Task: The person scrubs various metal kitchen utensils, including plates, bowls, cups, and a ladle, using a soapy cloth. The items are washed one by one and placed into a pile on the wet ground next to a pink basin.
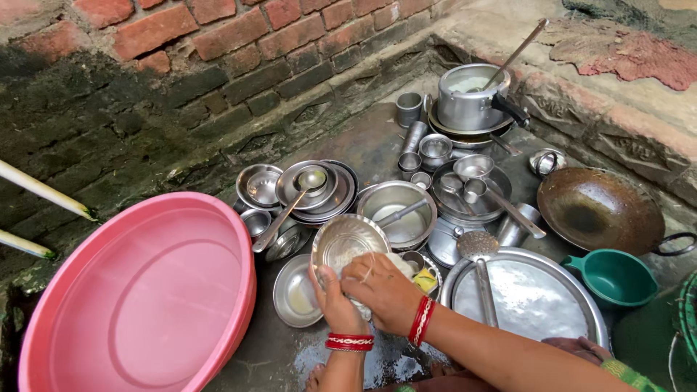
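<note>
Steel bowl, tilted up on its edge near the middle of the wet floor, open side turned toward the camera, white foam smeared inside. Held at the lower rim by the left hand, fingers curled tight around the edge, red bangles at the wrist. Rubbed by the right hand, closed over a pale soapy scrub pad and pressed against the bowl's lower right side, more red bangles on that wrist too. Just left of the hands, a small flat steel plate lying on the floor. Just right, a little dish with something yellow, and beyond it a big round steel tray with a slotted spoon resting across it. Behind the bowl, a deep steel pot, a stack of plates with a ladle, and several small cups and bowls. Farther back, a pressure cooker with a long spoon standing in it. Off to the right, a dark wok and a green plastic mug. Far left, a large pink plastic tub, close under the brick wall.
</note>
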